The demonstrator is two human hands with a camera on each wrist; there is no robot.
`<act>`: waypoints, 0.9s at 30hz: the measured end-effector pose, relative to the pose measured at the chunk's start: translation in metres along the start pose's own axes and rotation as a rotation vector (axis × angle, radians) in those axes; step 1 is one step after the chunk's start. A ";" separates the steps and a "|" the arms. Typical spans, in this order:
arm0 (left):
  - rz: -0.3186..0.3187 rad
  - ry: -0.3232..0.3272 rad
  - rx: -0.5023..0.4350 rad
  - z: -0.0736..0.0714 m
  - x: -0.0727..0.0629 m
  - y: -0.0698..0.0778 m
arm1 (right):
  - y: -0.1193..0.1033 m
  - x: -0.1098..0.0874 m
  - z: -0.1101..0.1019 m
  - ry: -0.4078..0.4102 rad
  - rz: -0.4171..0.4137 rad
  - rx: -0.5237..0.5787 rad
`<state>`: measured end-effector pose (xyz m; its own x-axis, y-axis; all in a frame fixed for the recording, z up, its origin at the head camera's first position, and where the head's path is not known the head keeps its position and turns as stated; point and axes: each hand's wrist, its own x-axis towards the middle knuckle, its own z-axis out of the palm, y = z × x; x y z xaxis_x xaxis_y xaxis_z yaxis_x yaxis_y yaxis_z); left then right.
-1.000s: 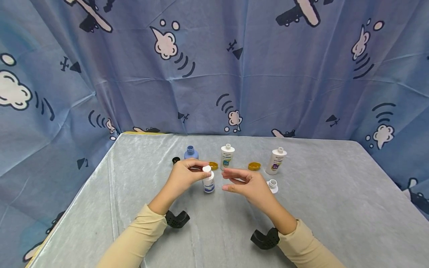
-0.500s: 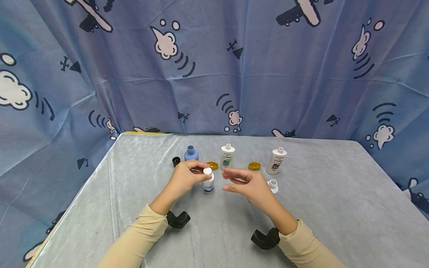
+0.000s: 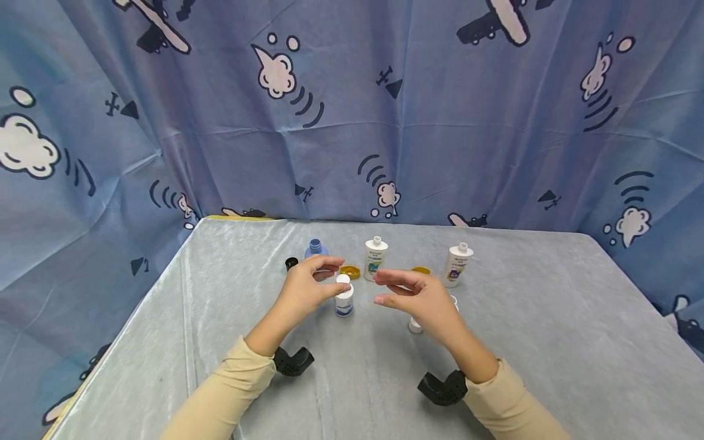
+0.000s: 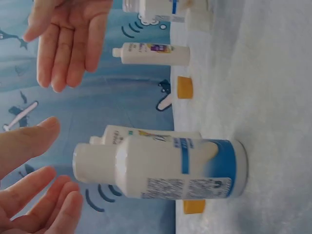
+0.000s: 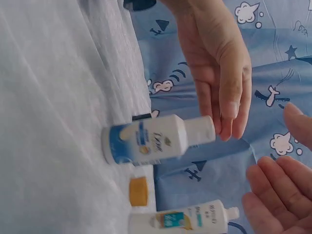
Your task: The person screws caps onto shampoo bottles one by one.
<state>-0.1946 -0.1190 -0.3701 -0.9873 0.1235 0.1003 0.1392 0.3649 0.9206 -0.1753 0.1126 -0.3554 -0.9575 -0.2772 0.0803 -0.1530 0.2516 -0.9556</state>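
A small white bottle (image 3: 344, 305) with a blue lower label stands upright on the table, its white cap (image 4: 92, 163) on top. Beside that cap is my left hand (image 3: 308, 286), thumb and fingers spread, with a gap between fingertips and cap in the left wrist view. To the right of the bottle hovers my right hand (image 3: 426, 300), fingers loosely extended and holding nothing. Under its palm a loose white cap (image 3: 415, 327) lies on the table. An uncapped white bottle (image 3: 454, 300) is mostly hidden behind that hand.
Farther back stand a blue bottle (image 3: 316, 248) and two uncapped white bottles, one with a teal label (image 3: 375, 260), the other with a purple label (image 3: 456, 266). A black cap (image 3: 291, 263) and two yellow caps, one between the bottles (image 3: 350, 272), lie among them. A patterned curtain (image 3: 352, 110) hangs behind.
My left fingers have let go of the cap on the bottle and spread apart. My right hand has shifted slightly right, and the loose white cap now shows below it.
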 end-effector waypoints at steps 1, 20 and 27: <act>0.013 0.007 -0.001 0.000 0.000 0.002 | -0.001 0.000 -0.002 0.009 0.005 -0.011; 0.148 -0.154 -0.007 0.045 -0.003 0.023 | 0.007 -0.025 -0.074 0.152 0.118 -0.161; 0.095 -0.269 -0.049 0.076 0.003 0.019 | 0.023 -0.033 -0.091 0.143 0.108 -0.121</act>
<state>-0.1893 -0.0420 -0.3809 -0.9133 0.3974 0.0889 0.2194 0.2962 0.9296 -0.1691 0.2121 -0.3540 -0.9935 -0.1102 0.0274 -0.0681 0.3847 -0.9205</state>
